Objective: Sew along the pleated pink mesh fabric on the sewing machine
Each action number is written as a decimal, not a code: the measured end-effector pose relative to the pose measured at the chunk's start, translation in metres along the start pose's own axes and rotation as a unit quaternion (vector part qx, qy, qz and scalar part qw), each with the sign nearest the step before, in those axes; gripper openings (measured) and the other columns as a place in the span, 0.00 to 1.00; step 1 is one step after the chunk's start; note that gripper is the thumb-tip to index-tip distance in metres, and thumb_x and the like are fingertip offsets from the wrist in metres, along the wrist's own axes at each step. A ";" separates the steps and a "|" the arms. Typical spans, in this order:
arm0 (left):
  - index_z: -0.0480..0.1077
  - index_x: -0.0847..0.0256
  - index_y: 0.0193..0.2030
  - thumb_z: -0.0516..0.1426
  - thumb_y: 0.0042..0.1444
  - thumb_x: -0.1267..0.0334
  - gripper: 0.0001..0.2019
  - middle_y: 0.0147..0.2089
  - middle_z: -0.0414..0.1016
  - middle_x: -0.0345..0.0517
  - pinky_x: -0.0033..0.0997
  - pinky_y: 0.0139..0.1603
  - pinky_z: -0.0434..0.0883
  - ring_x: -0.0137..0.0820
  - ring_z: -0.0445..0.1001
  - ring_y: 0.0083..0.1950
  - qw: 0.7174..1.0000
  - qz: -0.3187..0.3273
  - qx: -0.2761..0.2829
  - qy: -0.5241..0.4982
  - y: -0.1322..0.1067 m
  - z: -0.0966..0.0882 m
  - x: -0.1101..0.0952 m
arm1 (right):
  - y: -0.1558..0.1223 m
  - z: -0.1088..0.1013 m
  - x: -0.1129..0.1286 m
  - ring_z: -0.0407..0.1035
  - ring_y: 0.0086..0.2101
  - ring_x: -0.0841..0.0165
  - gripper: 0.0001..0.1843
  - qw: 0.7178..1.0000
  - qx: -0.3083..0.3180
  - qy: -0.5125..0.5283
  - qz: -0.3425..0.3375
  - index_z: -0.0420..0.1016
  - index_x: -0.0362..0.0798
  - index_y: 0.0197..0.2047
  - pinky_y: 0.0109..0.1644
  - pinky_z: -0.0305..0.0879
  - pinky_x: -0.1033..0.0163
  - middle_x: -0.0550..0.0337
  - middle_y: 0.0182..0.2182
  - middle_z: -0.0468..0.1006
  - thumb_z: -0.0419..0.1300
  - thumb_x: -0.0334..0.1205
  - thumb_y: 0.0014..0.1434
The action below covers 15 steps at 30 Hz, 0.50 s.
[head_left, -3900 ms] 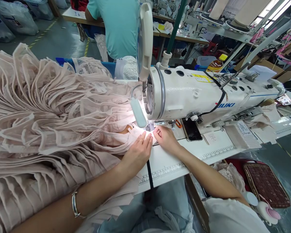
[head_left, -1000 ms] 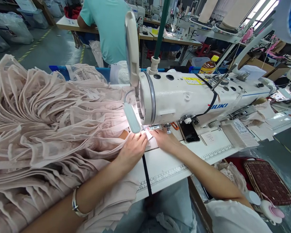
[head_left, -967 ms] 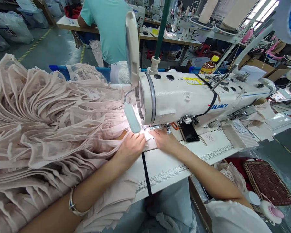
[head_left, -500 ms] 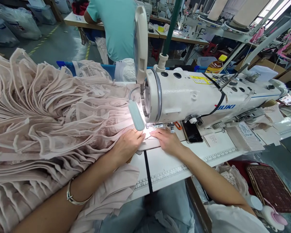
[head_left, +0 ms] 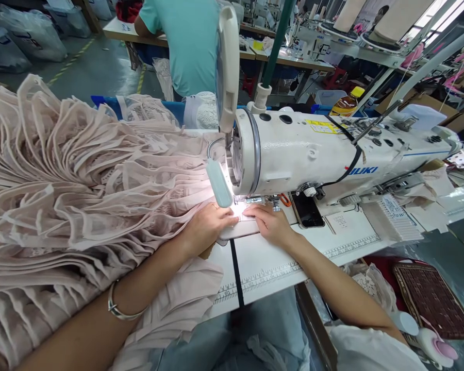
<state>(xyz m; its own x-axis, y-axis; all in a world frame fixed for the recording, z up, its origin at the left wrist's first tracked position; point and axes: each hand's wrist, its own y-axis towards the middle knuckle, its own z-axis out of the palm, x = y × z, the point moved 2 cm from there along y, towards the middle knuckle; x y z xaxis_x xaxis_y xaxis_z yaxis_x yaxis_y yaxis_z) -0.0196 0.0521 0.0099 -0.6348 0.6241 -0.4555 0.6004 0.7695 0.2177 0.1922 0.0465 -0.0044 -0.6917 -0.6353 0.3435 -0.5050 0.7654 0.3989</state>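
Farther from the right grip (head_left: pixel 274 225) the left grip (head_left: pixel 205 226) has been drawn; pinching by either cannot be confirmed. Between them, pale cloth (head_left: pixel 238 209) is brightly lit beside the lamp (head_left: pixel 219 183); presumably soft and light, best held by its edges.

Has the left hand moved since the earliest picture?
Yes: judged against the sewing machine, the left hand has shifted left, toward the pile of pale fabric.

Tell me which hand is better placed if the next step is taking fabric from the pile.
Probably the left hand: it is beside the fabric pile, whereas the right hand is farther away, near the sewing machine.
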 end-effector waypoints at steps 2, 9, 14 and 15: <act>0.74 0.59 0.44 0.45 0.71 0.67 0.16 0.41 0.76 0.44 0.32 0.43 0.68 0.32 0.72 0.43 0.993 0.093 0.012 0.071 -0.003 0.005 0.000 | 0.000 0.001 0.000 0.76 0.45 0.69 0.23 1.000 0.011 0.004 0.000 0.79 0.53 0.48 0.44 0.71 0.66 0.61 0.44 0.83 0.47 0.24 0.63; 0.73 0.64 0.42 0.47 0.68 0.75 0.13 0.36 0.74 0.47 0.33 0.39 0.67 0.34 0.69 0.38 0.974 0.143 -0.026 0.172 -0.007 0.008 -0.007 | 0.000 0.001 0.001 0.75 0.44 0.70 0.21 1.000 0.014 0.018 -0.006 0.78 0.52 0.46 0.44 0.69 0.67 0.61 0.43 0.83 0.48 0.24 0.63; 0.72 0.64 0.44 0.48 0.65 0.76 0.13 0.39 0.74 0.48 0.32 0.39 0.68 0.34 0.69 0.39 0.984 0.126 -0.018 0.125 -0.011 0.006 -0.010 | 0.001 -0.004 0.005 0.75 0.41 0.71 0.20 0.998 -0.002 0.040 -0.053 0.79 0.51 0.43 0.42 0.68 0.67 0.62 0.39 0.83 0.49 0.24 0.62; 0.72 0.64 0.44 0.48 0.65 0.76 0.13 0.39 0.74 0.49 0.33 0.40 0.68 0.35 0.69 0.40 0.986 0.123 -0.015 0.114 -0.011 0.006 -0.010 | 0.001 -0.005 0.006 0.74 0.40 0.70 0.19 0.998 0.004 0.038 -0.058 0.79 0.51 0.43 0.41 0.68 0.67 0.61 0.39 0.83 0.50 0.25 0.61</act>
<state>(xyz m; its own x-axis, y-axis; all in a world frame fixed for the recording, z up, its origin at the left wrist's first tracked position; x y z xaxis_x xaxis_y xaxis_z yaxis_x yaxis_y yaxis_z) -0.0172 0.0364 0.0065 -0.5666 0.8040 -0.1804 0.7373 0.5925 0.3246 0.1897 0.0431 0.0025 -0.5872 -0.7259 0.3582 -0.5846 0.6864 0.4326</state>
